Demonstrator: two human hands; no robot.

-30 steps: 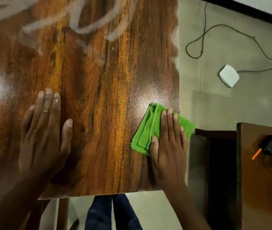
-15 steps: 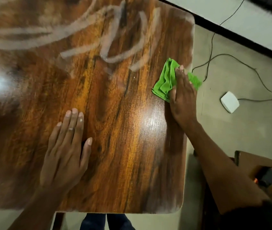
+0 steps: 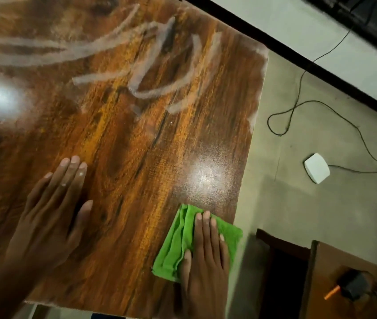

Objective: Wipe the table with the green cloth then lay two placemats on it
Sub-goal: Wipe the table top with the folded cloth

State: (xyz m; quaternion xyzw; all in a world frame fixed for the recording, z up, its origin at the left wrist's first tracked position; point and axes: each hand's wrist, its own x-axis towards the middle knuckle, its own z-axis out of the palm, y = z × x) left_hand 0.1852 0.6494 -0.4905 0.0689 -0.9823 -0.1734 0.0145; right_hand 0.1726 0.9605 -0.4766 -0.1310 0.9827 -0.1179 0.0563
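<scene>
The right hand (image 3: 206, 261) is lying flat on the green cloth (image 3: 178, 245), its fingers straight and close together, pressing the folded cloth down onto the counter (image 3: 137, 139) near the counter's right edge and close to the near corner. Part of the cloth is sticking out to the left of the hand and a little past its fingertips, reaching the right edge. The left hand (image 3: 51, 210) is resting palm down on the bare wood well to the left of the cloth, fingers straight and thumb spread, holding nothing. Pale smeared streaks (image 3: 141, 72) are showing across the far part of the glossy counter. On the floor to the right a white box (image 3: 316, 168) is lying with a dark cable (image 3: 298, 107) curling near it.
</scene>
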